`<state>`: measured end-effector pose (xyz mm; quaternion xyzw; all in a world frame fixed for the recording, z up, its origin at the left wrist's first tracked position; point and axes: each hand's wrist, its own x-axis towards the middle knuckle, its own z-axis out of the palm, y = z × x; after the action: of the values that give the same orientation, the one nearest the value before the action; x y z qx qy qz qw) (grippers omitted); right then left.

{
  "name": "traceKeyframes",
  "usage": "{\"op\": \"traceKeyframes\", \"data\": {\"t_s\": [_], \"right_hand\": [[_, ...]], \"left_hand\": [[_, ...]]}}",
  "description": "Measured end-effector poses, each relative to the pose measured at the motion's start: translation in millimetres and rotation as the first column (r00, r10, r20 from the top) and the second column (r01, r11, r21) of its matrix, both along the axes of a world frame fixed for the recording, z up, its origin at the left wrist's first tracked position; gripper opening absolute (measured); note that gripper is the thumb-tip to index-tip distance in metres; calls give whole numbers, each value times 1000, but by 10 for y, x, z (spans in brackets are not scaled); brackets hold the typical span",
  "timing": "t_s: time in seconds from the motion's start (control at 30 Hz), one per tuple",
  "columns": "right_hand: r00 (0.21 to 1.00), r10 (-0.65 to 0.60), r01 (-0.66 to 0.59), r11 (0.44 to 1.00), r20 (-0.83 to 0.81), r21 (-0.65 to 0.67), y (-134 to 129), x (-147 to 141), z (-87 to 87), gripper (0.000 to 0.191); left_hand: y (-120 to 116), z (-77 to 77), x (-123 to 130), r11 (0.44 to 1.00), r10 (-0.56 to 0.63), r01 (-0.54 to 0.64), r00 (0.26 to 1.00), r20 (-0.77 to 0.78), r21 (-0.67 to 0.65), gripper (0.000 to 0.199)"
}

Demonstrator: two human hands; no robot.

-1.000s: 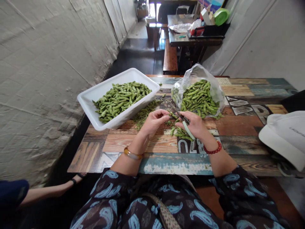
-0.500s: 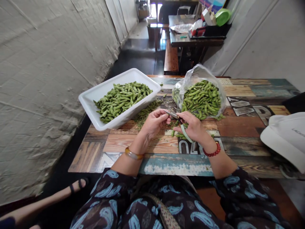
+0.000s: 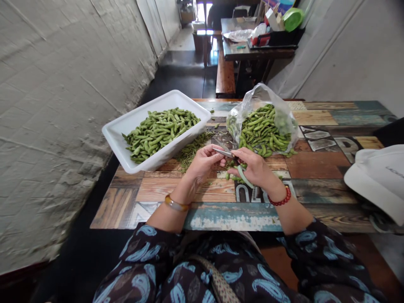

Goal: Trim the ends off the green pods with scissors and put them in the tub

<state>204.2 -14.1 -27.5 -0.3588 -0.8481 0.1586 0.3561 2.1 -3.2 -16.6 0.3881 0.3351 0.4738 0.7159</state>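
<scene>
My right hand (image 3: 254, 166) is closed around a pair of scissors (image 3: 245, 176) with pale green handles. Its blades stand apart and point left, reaching my left hand (image 3: 206, 162). The left fingers are pinched together at the blades; what they hold is too hidden to make out. A white plastic tub (image 3: 151, 166) of green soybean pods (image 3: 164, 131) stands to the left. Behind my right hand lies a clear plastic bag (image 3: 252, 94) with more pods (image 3: 263, 130) in it. Trimmed bits (image 3: 191, 153) are heaped beside the tub, and a few pods lie under my hands.
The patchwork wood table (image 3: 176, 189) carries a white cap (image 3: 377, 179) at its right end. A rough pale wall (image 3: 63, 105) runs along the left. Farther back are a wooden bench (image 3: 225, 75) and a second table (image 3: 229, 52) with a black tray and a green bowl.
The scissor blades have spread apart from nearly closed. Both hands stay in about the same place. A person's sandalled foot at the lower left has left the view.
</scene>
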Motion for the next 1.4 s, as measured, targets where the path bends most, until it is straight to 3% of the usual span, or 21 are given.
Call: {"op": "traceKeyframes", "data": {"t_s": [0.2, 0.4, 0.47, 0.53, 0.6, 0.67, 0.73, 0.8, 0.87, 0.93, 1.0, 1.07, 1.13, 1.2, 1.27, 1.3, 1.4], "right_hand": [[997, -53, 55, 998, 48, -42, 3, 20, 15, 39], [945, -305, 298, 952, -118, -74, 110, 127, 18, 38], [920, -350, 334, 935, -177, -117, 147, 170, 16, 37], [905, -368, 343, 928, -213, -149, 170, 195, 12, 37], [905, -363, 333, 929, -220, -164, 180, 199, 10, 38], [911, -354, 324, 932, -212, -166, 179, 184, 14, 39], [916, -348, 321, 934, -200, -155, 173, 160, 22, 38], [921, -338, 316, 939, -193, -136, 167, 135, 27, 39], [931, -315, 297, 948, -187, -116, 161, 114, 26, 41], [939, -293, 279, 955, -180, -103, 158, 100, 22, 41], [942, -284, 269, 958, -178, -100, 156, 94, 18, 40], [942, -283, 267, 958, -181, -105, 157, 94, 17, 39], [940, -288, 272, 957, -186, -105, 160, 100, 19, 39], [935, -301, 287, 953, -189, -97, 163, 110, 22, 38], [932, -310, 298, 950, -189, -89, 163, 118, 23, 38], [933, -308, 297, 951, -185, -85, 161, 120, 21, 39], [950, -264, 255, 964, -164, -77, 145, 112, 6, 42]], "left_hand": [[3, 13, 15, 1000, -4, 4, 1000, 20, 2, 25], [85, 12, -27, 997, 49, -43, 995, 89, -70, 19], [133, -30, -28, 998, 54, -54, 999, 3, -41, 21], [178, -84, -5, 995, 76, -62, 974, -214, 72, 24], [212, -133, 41, 963, 158, -23, 855, -493, 269, 20], [227, -163, 100, 893, 277, 112, 624, -730, 435, 16], [227, -172, 160, 833, 372, 282, 351, -859, 476, 21], [223, -168, 212, 799, 418, 413, 143, -897, 438, 28], [229, -163, 254, 775, 450, 479, 43, -892, 413, 31], [249, -161, 285, 759, 473, 501, 14, -881, 415, 30], [279, -163, 305, 761, 476, 484, 35, -879, 431, 24], [308, -167, 307, 772, 459, 430, 132, -879, 468, 15], [321, -161, 286, 790, 426, 318, 330, -843, 524, 9], [304, -133, 242, 838, 343, 161, 586, -734, 521, 14], [249, -80, 186, 917, 212, 39, 795, -569, 397, 22], [211, -46, 158, 951, 146, 12, 863, -484, 309, 27], [83, 49, 102, 995, 36, -6, 955, -295, 103, 34]]}}
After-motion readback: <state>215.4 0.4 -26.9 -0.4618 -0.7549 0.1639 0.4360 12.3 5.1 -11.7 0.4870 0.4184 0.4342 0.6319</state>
